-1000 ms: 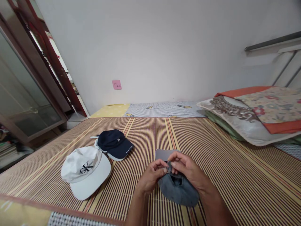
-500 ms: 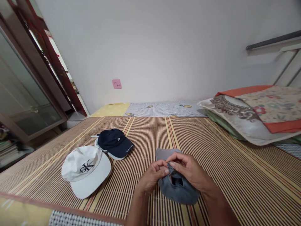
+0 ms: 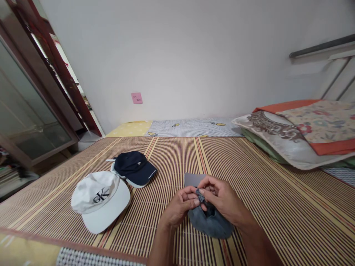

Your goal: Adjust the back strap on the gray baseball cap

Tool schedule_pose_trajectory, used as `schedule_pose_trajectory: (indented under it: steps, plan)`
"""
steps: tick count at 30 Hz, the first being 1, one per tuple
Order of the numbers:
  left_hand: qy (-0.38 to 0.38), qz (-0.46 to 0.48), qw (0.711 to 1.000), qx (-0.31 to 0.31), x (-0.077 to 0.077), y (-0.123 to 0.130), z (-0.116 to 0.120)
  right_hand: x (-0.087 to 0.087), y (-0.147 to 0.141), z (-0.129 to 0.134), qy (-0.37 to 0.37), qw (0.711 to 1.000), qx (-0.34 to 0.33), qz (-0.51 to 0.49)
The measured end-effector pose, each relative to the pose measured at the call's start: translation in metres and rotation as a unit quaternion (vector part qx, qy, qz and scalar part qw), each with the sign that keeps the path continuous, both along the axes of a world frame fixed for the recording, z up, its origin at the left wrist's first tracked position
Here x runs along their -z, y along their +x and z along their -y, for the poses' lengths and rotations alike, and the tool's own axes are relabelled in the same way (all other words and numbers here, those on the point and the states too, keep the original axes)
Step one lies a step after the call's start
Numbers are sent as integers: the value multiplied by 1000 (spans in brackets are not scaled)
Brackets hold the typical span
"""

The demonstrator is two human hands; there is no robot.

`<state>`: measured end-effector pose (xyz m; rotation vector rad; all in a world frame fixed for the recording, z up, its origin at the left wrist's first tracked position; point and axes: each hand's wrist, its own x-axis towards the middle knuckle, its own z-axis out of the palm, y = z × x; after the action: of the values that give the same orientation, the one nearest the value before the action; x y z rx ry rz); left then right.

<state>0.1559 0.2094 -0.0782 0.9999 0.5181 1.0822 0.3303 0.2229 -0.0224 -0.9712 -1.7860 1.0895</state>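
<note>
Currently, as seen from where I stand, landmark & main item: 1 grey cap [image 3: 209, 224], blue-grey crown, paler bill pointing away from the person, rear opening toward them. Pos.: directly in front of the person, over a striped bamboo-type mat [image 3: 166, 159]; can't tell if it rests fully on it or is lifted a bit.

Hands, qty 2, both at the grey cap. L hand [image 3: 177, 210]: thumb & fingers pinching the cap's narrow strap [image 3: 200, 195] above the rear opening. R hand [image 3: 224, 201]: thumb & fingertips closed on same strap, R side, fingers curled; fingertips of the two nearly meet. Exact grip partly hidden.

White cap [image 3: 97, 192], qty 1: well left of the grey cap, dark "CK"-type letters on front, bill angled toward grey cap. Navy cap [image 3: 133, 168], qty 1: left of & farther back than grey cap, just beside the white one; small pale emblem, pale lettering on bill edge. Pale piece shows under navy cap, ID unclear.

Misc.: checked sheet [image 3: 191, 128] w/ yellow fruit motifs, beyond grey cap along the wall [image 3: 208, 55]. Pink note [image 3: 137, 98] w/ handwriting, on wall, back-left of grey cap. Whitish pillow [image 3: 291, 151] w/ brown scrollwork, right & beyond grey cap; floral cloth [image 3: 330, 122], orange borders, on top. Glass-panelled door [image 3: 33, 111], far left of grey cap.
</note>
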Motion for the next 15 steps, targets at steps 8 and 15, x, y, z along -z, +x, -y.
schedule_pose_trajectory:
  steps: [8,15]
  plan:
    - [-12,-9,1000,-3,4,-2,-1,-1,1,3,-20,999,-28,-16]
    - [-21,-7,1000,-21,2,-1,0,-7,1,6,-16,999,-27,12]
